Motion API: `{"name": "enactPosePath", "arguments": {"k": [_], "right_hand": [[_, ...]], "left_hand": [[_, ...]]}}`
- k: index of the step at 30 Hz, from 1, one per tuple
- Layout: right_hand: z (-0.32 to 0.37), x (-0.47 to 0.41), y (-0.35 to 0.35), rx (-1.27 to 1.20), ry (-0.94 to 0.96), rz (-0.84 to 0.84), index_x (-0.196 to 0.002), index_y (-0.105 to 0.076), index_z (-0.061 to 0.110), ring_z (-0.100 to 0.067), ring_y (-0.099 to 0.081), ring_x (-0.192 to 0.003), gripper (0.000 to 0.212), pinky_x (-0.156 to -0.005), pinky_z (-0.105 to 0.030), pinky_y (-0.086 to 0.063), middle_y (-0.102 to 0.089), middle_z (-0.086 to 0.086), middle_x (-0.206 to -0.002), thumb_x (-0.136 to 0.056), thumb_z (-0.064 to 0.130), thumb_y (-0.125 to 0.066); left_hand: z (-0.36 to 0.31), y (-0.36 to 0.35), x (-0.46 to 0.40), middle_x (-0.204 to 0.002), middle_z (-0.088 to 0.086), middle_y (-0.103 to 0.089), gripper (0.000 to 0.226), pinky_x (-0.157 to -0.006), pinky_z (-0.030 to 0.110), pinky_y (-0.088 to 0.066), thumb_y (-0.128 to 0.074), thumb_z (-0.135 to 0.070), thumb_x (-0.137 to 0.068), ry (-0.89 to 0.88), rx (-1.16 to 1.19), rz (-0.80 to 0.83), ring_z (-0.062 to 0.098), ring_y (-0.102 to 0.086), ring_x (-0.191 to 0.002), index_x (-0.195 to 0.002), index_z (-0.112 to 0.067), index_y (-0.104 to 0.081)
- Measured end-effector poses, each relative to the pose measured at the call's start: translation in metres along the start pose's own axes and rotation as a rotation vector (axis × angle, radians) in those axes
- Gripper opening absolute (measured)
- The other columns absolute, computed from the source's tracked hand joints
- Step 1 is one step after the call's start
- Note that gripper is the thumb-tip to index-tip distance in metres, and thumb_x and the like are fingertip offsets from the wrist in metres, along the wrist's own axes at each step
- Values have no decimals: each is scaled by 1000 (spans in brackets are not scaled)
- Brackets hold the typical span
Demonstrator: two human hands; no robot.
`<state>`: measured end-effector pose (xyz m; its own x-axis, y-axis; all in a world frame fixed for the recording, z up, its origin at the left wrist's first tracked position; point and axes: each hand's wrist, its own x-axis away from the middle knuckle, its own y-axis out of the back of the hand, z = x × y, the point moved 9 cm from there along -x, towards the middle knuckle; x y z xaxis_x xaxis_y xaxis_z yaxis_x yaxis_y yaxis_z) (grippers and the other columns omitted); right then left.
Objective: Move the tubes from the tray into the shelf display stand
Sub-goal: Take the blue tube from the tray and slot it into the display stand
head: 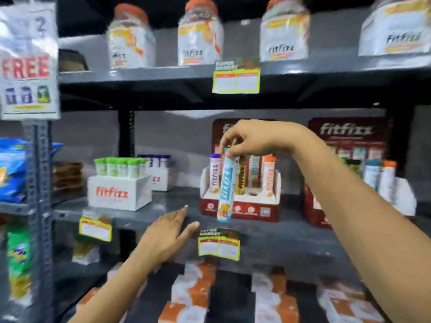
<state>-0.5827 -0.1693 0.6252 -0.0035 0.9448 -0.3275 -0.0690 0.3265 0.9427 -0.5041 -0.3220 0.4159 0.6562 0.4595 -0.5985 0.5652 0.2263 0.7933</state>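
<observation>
My right hand [251, 141] pinches the top of a light-blue and white tube [225, 190], which hangs upright in front of the red display stand [240, 209] on the middle shelf. Several tubes stand in that stand, among them a purple-capped tube [215, 173] and an orange-capped tube [269, 176]. One round slot [253, 194] in the stand's white top shows empty. My left hand [168, 236] is open, fingers spread, low in front of the shelf edge, left of the stand. No tray is in sight.
A white box of green-capped tubes [120, 180] sits at the left of the middle shelf [163, 213], a second red stand [356, 183] at the right. Jars [200, 33] line the upper shelf, orange-white boxes [193, 292] lie below, price tags [219, 244] hang on edges.
</observation>
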Motion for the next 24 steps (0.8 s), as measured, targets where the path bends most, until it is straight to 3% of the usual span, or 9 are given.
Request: {"name": "enactPosePath", "arguments": {"k": [5, 9, 13, 15, 20, 22, 24], "right_hand": [[-47, -13, 26, 95, -95, -28, -109, -64, 13, -11, -61, -68, 20, -49, -7, -46, -61, 3, -85, -93, 8, -53], [-89, -27, 27, 221, -210, -52, -118, -60, 17, -15, -59, -74, 28, -65, -27, -51, -55, -2, -107, -93, 6, -51], [-119, -43, 12, 315, -259, -3, -119, -61, 15, -17, -59, -86, 34, -78, -30, -53, -59, -7, -121, -89, 0, -56], [-131, -51, 5, 336, -274, 16, -119, -61, 17, -19, -58, -93, 36, -81, -35, -54, -58, -7, -125, -87, 0, -58], [-149, -66, -7, 325, -281, -8, -118, -60, 20, -15, -53, -95, 34, -56, -17, -44, -55, -4, -126, -90, 1, -54], [-152, -68, -11, 309, -283, -17, -118, -60, 19, -16, -55, -95, 34, -59, -19, -47, -57, -5, -126, -90, 0, -52], [-154, -70, -17, 300, -278, -7, -118, -61, 18, -19, -58, -99, 35, -67, -23, -52, -58, -6, -125, -91, -1, -51]], "left_hand": [[5, -16, -25, -129, 9, -61, 100, -95, 35, -45, 1, -81, -77, -28, -61, 4, 25, -54, -118, -126, -14, -56], [-2, -19, -29, -120, 7, -68, 102, -88, 34, -49, 3, -80, -79, -97, -70, -17, 26, -61, -109, -116, -12, -65], [1, -21, -29, -136, 2, -56, 105, -94, 32, -47, -1, -85, -74, -140, -79, 3, 16, -51, -125, -131, -16, -55], [4, -27, -28, -147, -4, -43, 102, -101, 29, -40, -9, -87, -70, -168, -114, 76, 11, -39, -133, -140, -21, -43], [8, -35, -29, -154, -13, -28, 87, -103, 24, -35, -52, -68, -72, -192, -168, 155, 4, -30, -136, -146, -30, -27], [6, -33, -27, -149, -11, -39, 81, -98, 26, -42, -65, -54, -71, -181, -166, 98, 7, -40, -131, -142, -28, -38], [4, -26, -24, -126, -4, -64, 71, -81, 29, -55, -81, -42, -58, -152, -130, 11, 13, -62, -110, -124, -22, -62]]}}
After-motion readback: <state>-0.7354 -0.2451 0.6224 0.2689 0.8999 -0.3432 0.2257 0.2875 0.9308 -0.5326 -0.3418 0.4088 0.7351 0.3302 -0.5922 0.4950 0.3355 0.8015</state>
